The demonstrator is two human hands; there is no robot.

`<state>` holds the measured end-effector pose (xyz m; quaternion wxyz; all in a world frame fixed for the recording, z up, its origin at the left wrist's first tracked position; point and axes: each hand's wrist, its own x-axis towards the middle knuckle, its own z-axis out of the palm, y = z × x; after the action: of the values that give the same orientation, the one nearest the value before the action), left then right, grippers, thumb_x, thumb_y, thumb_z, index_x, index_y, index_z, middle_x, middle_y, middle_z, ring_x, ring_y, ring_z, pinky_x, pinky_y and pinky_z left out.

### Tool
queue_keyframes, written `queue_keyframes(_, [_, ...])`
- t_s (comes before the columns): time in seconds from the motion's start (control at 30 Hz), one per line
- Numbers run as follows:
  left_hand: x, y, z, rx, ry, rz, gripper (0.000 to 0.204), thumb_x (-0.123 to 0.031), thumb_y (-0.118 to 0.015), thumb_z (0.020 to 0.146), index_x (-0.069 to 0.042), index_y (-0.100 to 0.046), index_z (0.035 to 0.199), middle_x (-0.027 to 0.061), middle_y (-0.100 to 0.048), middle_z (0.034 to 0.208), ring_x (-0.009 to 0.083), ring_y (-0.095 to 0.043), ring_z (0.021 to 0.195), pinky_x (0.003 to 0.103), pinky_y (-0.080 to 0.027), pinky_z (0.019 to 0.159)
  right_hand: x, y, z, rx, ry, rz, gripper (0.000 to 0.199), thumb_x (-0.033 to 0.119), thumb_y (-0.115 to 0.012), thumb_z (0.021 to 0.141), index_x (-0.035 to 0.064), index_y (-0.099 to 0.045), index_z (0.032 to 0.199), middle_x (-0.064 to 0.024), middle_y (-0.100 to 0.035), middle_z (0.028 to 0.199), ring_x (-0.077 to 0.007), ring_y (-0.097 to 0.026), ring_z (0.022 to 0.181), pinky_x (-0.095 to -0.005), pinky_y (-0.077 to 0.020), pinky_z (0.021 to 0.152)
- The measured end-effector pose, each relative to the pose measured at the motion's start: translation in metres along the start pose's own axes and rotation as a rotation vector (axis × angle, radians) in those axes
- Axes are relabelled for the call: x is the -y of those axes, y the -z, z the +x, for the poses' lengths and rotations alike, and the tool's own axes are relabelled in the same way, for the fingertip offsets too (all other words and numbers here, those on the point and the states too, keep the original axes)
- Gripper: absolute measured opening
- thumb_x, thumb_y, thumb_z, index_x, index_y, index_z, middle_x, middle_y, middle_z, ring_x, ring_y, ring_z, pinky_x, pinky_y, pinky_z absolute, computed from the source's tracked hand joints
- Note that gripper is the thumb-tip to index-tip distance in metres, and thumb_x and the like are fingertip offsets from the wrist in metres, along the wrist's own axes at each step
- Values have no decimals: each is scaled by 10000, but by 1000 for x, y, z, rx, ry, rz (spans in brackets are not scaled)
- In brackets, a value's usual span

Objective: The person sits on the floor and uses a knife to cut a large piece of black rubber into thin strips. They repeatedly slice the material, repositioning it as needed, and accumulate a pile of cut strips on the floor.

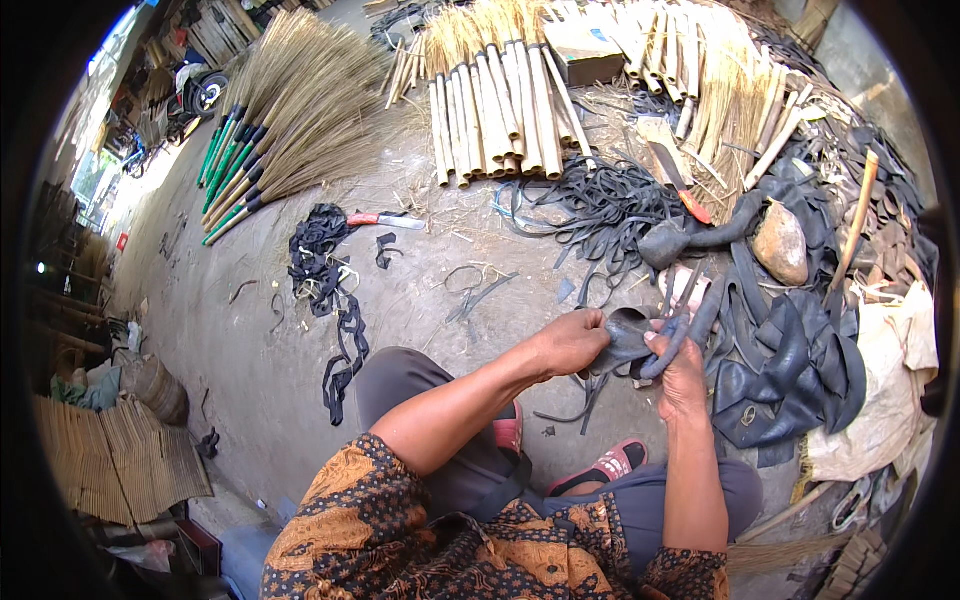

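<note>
My left hand (578, 342) is closed, gripping the edge of a curved piece of black rubber sheet (626, 338) in front of my knees. Close by on its right, my right hand (682, 375) is closed around a thick blue-grey looped handle-like piece (664, 352) that lies against the rubber. What that looped piece belongs to I cannot make out, as my fingers and the rubber partly hide it. Thin black rubber strips (588, 402) lie on the ground under my hands. Large folded black rubber sheets (780, 370) are heaped right of my right hand.
Ahead lie a tangle of rubber strips (610, 205), bamboo-handled brooms (500, 110), a knife with an orange-red handle tip (690, 203) and a stone (780, 243). Finished-looking brooms (290, 110) fan out at far left. Another red-handled knife (385, 221) rests beside black strips (318, 260).
</note>
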<state>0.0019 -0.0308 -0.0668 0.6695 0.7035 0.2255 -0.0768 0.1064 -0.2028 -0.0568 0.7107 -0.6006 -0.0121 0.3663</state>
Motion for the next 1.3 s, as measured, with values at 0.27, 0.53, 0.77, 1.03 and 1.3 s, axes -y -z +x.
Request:
queue_keyframes(0.27, [-3,-20,-16,264,138,-486,379,-374,-699,950,-81,-684,1190,-15,-680,917,85,-642,796,256,-556,579,12,-3,3,-3,112,25,262,81,-746,864,29,-657,1105,21,-561,948,-68,-520,873,-218,-392,768])
queue_keyframes(0.53, [-23,-3,-5,85,-17,-373,246,-282,-621,1006,-80,-692,1125,-26,-630,730,57,-563,583,214,-443,506,19,0,-16,103,158,-173,341,322,-690,979,26,-635,1140,2,-581,801,-77,-568,646,-222,-476,582])
queue_keyframes(0.77, [-30,24,-5,-116,-144,-448,191,-148,-633,986,5,-650,1101,22,-677,853,91,-631,677,237,-504,571,8,-4,-41,263,66,-334,344,327,-710,969,21,-628,1102,27,-586,800,-44,-526,668,-209,-450,574])
queue_keyframes(1.03, [-35,42,-7,-253,-154,-647,296,-52,-739,913,23,-569,1144,76,-677,937,152,-669,742,261,-553,608,-5,-10,-46,482,-18,-318,449,350,-654,1003,-33,-570,1222,-24,-609,803,-100,-594,705,-237,-487,646])
queue_keyframes(1.3, [-40,31,-10,-220,-132,-557,304,-93,-760,903,-1,-582,1131,55,-675,874,128,-656,720,248,-529,594,-6,-11,-43,516,67,-395,352,190,-664,972,-32,-560,1224,-22,-614,817,-86,-589,705,-234,-481,632])
